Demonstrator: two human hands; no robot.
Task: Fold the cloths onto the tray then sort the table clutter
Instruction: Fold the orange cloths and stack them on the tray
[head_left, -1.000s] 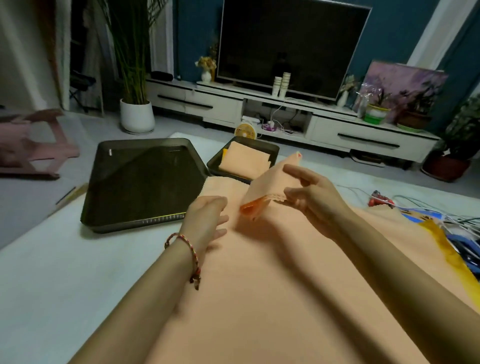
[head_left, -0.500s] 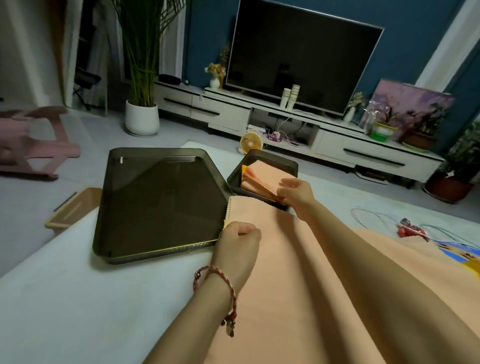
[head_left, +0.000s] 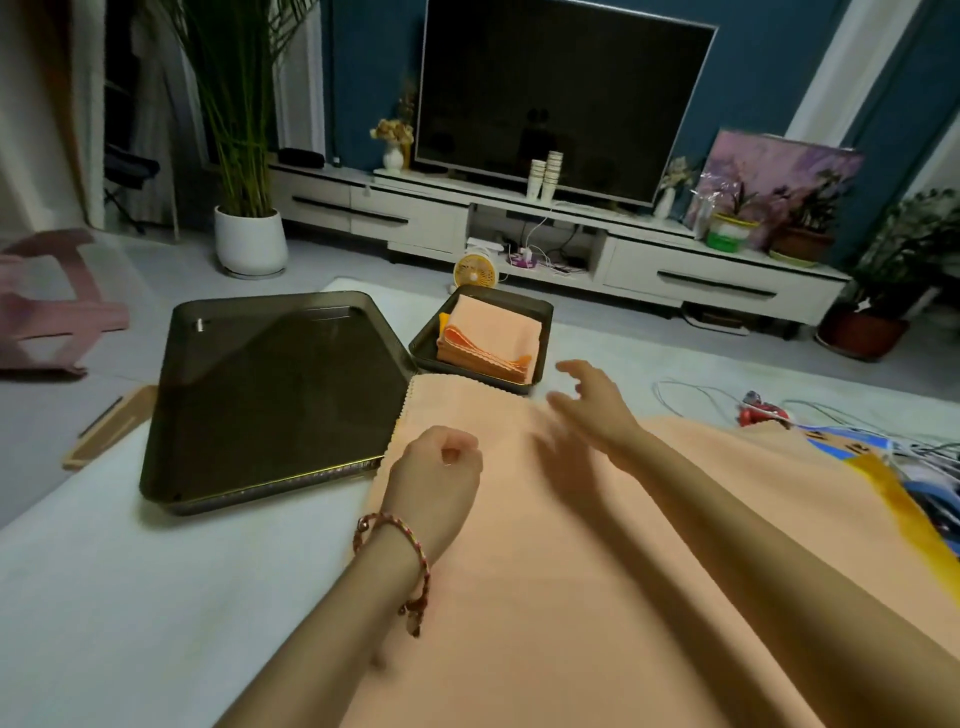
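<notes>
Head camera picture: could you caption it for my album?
Folded cloths in the small tray; right hand open above the spread cloth, left hand curled on it.

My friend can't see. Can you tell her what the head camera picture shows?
A person's open right hand hovers near a small dark tray holding folded orange cloths, while the left hand rests as a fist on a big peach cloth. A bigger dark tray sits to the left.

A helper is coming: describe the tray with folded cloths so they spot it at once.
Below the TV, two dark trays sit on the white table. The small tray lies right of the big tray; only it holds folded orange cloths.
</notes>
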